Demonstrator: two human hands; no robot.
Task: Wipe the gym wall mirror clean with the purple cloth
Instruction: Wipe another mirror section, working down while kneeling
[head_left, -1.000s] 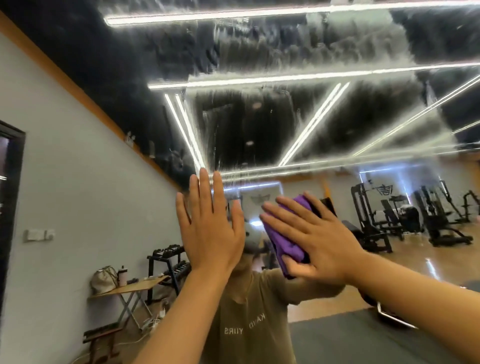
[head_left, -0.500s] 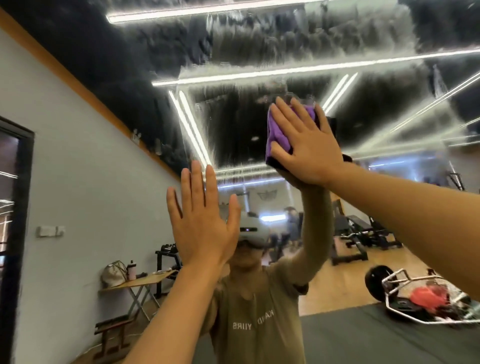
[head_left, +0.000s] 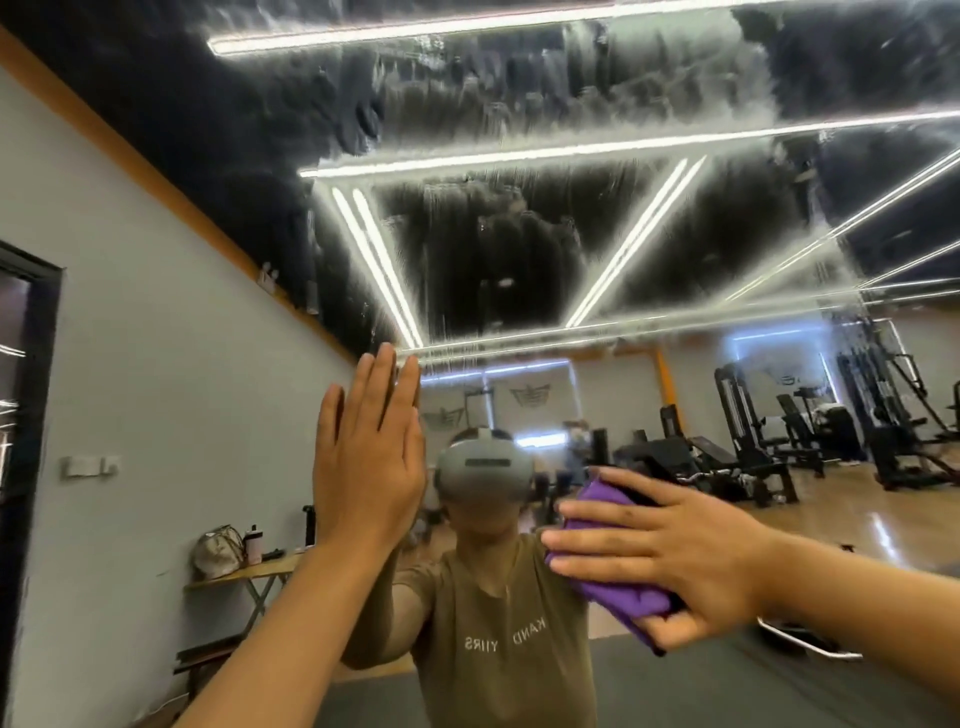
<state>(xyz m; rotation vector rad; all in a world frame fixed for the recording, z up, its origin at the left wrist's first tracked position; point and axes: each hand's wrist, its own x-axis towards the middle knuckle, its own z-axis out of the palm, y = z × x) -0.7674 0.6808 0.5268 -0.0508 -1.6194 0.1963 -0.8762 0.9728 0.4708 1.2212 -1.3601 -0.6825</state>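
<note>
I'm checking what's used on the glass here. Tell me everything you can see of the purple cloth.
The purple cloth looks like soft fabric, bunched or folded into a thick pad. It lies flat against the mirror at about chest height, right of the reflected headset. The right hand presses on it with spread, straight fingers, hiding its middle; its upper and lower ends show.

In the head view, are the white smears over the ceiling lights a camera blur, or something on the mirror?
Head view: the streaks lie on the mirror itself, glowing around the reflected light strips; lower glass near the purple cloth reflects sharply. Straight lines bow from the wide-angle lens.
</note>
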